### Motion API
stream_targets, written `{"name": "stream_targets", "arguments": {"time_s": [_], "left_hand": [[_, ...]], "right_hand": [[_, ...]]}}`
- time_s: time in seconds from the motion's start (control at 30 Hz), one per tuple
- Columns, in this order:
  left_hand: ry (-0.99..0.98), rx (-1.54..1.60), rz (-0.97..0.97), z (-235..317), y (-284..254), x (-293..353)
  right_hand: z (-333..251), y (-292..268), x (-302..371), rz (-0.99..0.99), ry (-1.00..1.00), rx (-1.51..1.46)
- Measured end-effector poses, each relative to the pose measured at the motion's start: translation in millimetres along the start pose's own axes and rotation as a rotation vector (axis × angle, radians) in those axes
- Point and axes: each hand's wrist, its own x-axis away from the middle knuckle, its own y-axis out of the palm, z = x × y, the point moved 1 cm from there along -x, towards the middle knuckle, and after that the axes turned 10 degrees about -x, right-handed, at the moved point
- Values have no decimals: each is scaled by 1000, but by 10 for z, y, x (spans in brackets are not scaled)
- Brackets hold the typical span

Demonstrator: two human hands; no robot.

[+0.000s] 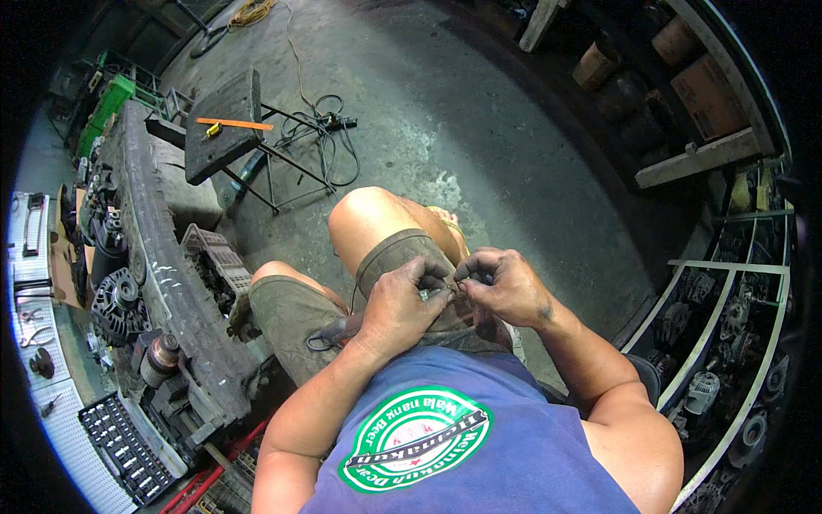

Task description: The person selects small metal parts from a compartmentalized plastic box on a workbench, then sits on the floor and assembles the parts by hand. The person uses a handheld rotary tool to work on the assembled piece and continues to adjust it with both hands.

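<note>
My left hand (402,300) and my right hand (499,287) meet above my lap, with dark, grimy fingertips almost touching. Each thumb and forefinger is pinched closed around something small that I cannot make out. A dark, elongated object with a metal ring (318,343) at one end lies on my shorts (291,313), beside the left wrist. Its other end is hidden under the left hand.
To the left runs a worn workbench (175,291) with an alternator (120,295) and a socket set (124,441). A stool (224,146) bears an orange strip and a yellow-handled tool. Cables (330,128) lie on the floor. Metal shelves (728,317) of parts stand right.
</note>
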Motion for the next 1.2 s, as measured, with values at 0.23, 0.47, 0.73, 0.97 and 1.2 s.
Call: {"name": "stream_targets", "arguments": {"time_s": [0.23,0.47,0.73,0.97,1.2], "left_hand": [[-8,-8,2,-17,6,6],[-9,-16,6,-10,-2,4],[7,-7,12,-18,-1,10],[-5,26,7,-32,-4,7],[25,-20,25,-44,4,14]], "right_hand": [[-9,-8,37,-17,94,-105],[-12,13,16,-6,21,-61],[-33,26,19,-17,60,-106],[-56,29,29,-14,93,-125],[-75,33,44,-20,135,-150]]}}
